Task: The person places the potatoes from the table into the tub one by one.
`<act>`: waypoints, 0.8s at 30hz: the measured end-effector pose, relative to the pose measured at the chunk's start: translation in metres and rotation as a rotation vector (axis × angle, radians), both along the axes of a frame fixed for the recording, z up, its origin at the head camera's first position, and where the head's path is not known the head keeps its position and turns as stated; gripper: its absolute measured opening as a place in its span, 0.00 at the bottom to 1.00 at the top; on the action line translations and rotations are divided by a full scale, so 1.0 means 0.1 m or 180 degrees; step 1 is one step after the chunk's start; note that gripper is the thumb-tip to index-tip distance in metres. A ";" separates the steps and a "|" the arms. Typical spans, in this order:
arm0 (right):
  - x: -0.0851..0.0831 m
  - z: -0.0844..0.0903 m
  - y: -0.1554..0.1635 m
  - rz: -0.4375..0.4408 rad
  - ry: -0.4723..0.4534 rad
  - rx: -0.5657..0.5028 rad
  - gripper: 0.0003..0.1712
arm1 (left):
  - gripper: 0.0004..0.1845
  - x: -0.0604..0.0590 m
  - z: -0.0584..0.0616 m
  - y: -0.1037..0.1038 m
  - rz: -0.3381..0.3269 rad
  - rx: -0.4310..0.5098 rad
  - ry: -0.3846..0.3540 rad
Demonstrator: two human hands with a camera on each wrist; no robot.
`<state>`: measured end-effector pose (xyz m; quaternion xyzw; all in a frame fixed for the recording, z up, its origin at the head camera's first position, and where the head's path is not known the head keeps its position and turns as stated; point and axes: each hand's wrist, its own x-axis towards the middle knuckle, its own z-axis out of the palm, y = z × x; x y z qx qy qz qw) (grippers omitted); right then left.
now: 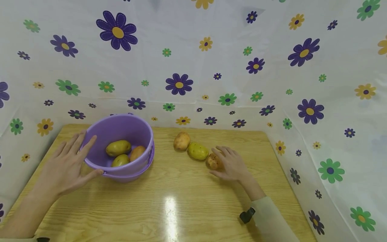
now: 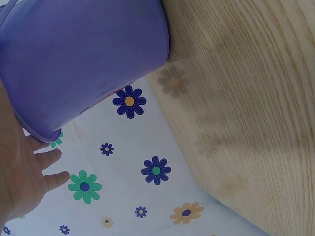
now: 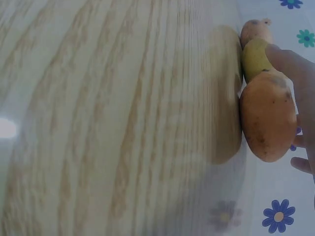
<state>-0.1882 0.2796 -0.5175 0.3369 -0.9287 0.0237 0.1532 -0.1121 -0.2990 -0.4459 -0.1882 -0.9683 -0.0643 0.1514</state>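
A purple bucket (image 1: 121,126) stands at the left with several potatoes inside, among them a greenish-yellow potato (image 1: 118,148) and a browner potato (image 1: 137,153). My left hand (image 1: 65,164) lies along the bucket's left side, fingers straight and spread, with thumb and fingertips right at the rim. To the right, three potatoes lie in a slanting row on the table: a tan one (image 1: 182,141), a yellow-green one (image 1: 198,151) and a brown speckled one (image 1: 213,161). My right hand (image 1: 232,164) reaches over the speckled potato (image 3: 268,115), its thumb and fingers loosely extended on either side.
The wooden table (image 1: 145,208) meets a white flower-patterned sheet (image 1: 187,60) at the back and both sides. A black strap piece (image 1: 247,215) sits at my right sleeve. The bucket's handle (image 1: 152,156) hangs down along its right side.
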 end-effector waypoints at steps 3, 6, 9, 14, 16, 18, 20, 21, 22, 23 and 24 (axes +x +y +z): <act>-0.01 -0.04 0.03 -0.0093 -0.0113 0.0052 0.54 | 0.60 0.00 0.00 0.01 0.0004 0.0000 -0.0006; -0.02 -0.06 0.04 -0.0166 -0.0183 0.0102 0.54 | 0.60 0.00 0.00 0.01 0.0008 0.0000 -0.0014; -0.03 -0.07 0.04 -0.0225 -0.0242 0.0139 0.53 | 0.60 -0.01 0.00 0.02 0.0013 0.0002 -0.0018; -0.02 -0.07 0.04 -0.0312 -0.0365 0.0229 0.52 | 0.60 0.00 0.01 0.02 0.0012 0.0005 -0.0019; -0.02 -0.07 0.04 -0.0313 -0.0383 0.0240 0.51 | 0.60 0.00 0.02 0.02 0.0008 0.0008 -0.0020; -0.02 -0.07 0.04 -0.0308 -0.0386 0.0253 0.50 | 0.59 0.00 0.01 0.01 0.0002 0.0012 -0.0025; -0.02 -0.08 0.04 -0.0314 -0.0394 0.0251 0.49 | 0.59 0.00 0.01 0.01 -0.0001 0.0021 -0.0020; -0.02 -0.08 0.05 -0.0322 -0.0398 0.0257 0.49 | 0.59 0.00 0.01 0.01 -0.0001 0.0023 -0.0017; -0.03 -0.09 0.05 -0.0330 -0.0401 0.0262 0.49 | 0.59 0.00 0.01 0.01 0.0000 0.0024 -0.0019; -0.03 -0.10 0.05 -0.0334 -0.0400 0.0264 0.49 | 0.59 0.00 0.00 0.01 0.0000 0.0025 -0.0016; -0.04 -0.11 0.06 -0.0337 -0.0394 0.0265 0.49 | 0.59 0.00 0.00 0.01 0.0000 0.0023 -0.0011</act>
